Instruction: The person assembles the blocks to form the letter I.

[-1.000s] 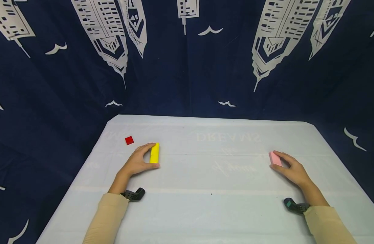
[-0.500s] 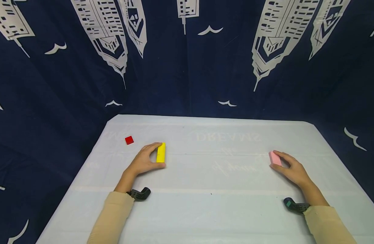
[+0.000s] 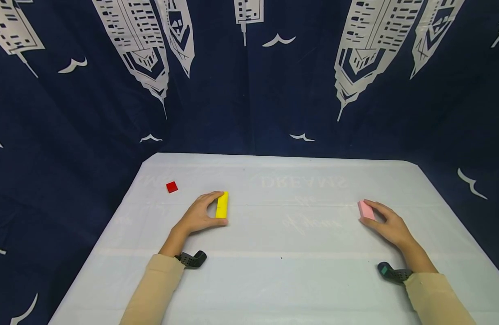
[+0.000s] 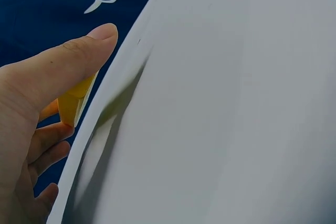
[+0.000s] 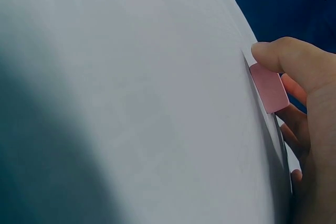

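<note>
My left hand (image 3: 199, 215) pinches a yellow rectangular block (image 3: 222, 206) end to end, thumb on the near end and fingers at the far one. In the left wrist view the yellow block (image 4: 73, 103) is partly behind the thumb, and a shadow falls on the table beside it. On the right side of the table, my right hand (image 3: 393, 229) holds a pink block (image 3: 366, 211) between thumb and fingers. The right wrist view shows that pink block (image 5: 271, 90) at the tabletop, its top corner covered by the thumb.
A small red block (image 3: 172, 187) lies at the back left of the white-covered table (image 3: 282, 284). Behind the table's far edge hangs a dark blue cloth (image 3: 249, 104) printed with white buildings and birds. A dark wrist device (image 3: 192, 259) sits at the left cuff.
My left hand has carried the yellow block to the right, away from the red block. My right hand and the pink block stay where they were.
</note>
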The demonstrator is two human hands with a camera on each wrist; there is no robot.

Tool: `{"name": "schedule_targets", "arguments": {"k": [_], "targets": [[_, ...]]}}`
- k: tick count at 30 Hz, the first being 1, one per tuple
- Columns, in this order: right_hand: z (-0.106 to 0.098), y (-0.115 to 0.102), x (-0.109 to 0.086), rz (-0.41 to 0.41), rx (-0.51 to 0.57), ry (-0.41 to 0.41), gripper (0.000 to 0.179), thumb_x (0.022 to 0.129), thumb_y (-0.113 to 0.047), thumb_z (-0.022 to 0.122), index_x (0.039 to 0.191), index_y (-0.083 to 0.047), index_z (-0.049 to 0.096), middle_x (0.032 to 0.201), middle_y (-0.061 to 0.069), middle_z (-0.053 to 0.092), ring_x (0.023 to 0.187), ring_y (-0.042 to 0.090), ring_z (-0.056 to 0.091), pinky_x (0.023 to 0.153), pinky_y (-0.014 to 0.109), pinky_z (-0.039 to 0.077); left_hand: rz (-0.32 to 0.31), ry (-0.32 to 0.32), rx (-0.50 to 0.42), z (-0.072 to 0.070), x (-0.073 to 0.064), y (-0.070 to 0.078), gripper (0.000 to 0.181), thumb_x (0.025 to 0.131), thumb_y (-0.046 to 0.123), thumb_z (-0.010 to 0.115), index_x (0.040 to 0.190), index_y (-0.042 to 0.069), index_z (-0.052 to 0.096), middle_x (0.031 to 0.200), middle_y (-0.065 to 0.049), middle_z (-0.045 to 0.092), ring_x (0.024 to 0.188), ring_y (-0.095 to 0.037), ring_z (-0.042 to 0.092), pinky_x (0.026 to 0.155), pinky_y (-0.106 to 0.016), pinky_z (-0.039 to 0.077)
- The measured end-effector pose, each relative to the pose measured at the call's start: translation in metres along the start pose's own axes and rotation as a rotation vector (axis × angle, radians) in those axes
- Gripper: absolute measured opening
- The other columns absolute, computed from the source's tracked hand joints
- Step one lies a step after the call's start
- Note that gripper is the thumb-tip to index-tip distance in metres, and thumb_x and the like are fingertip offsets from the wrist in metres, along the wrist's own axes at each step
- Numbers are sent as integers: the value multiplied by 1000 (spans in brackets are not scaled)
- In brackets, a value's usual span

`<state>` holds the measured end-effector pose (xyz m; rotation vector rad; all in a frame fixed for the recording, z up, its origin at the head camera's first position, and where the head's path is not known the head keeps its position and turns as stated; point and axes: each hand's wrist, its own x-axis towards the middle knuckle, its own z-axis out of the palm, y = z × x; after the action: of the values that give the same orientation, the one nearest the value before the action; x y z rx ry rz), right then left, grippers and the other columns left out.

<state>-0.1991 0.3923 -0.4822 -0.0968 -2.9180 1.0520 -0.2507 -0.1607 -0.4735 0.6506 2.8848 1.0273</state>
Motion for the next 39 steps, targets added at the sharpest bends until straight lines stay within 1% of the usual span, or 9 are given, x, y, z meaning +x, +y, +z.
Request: {"name": "schedule_targets", "arguments": {"k": [15,23,30,36,39], "targets": [[0,-1,0,15,-7,-2,79,91,-48,64,149,-3,35,150,36,22,136,57,16,101,75,17,12,-38,17,11,10,12,94,69,55,82,148,20,44,149,-2,44,139,-28,34,112,-52,29],[-1,-2,-1,9,-1,8,78,91,-46,64,149,-3,35,150,35,23,137,57,16,102,75,17,44,-43,18,17,15,19,93,69,56,82,147,19,45,148,-2,45,139,-28,35,112,-51,29],[0,1,0,-27,-38,21,77,90,-46,65,147,-2,38,149,35,27,135,57,20,102,74,19,88,-43,18,24,18,23,93,70,57,82,146,19,46,148,-2,45,138,-27,36,112,-49,29],[1,0,-1,-37,-31,22,77,90,-45,66,147,-1,38,148,35,28,135,57,21,102,74,19,96,-45,23,29,18,24,94,69,60,80,146,20,46,148,-1,45,138,-26,36,112,-48,30],[1,0,-1,-37,-30,24,77,90,-45,66,147,-1,38,148,35,28,135,58,21,102,74,19,107,-49,26,30,18,27,93,69,60,80,146,20,46,148,-1,45,138,-26,36,112,-49,30]]}}
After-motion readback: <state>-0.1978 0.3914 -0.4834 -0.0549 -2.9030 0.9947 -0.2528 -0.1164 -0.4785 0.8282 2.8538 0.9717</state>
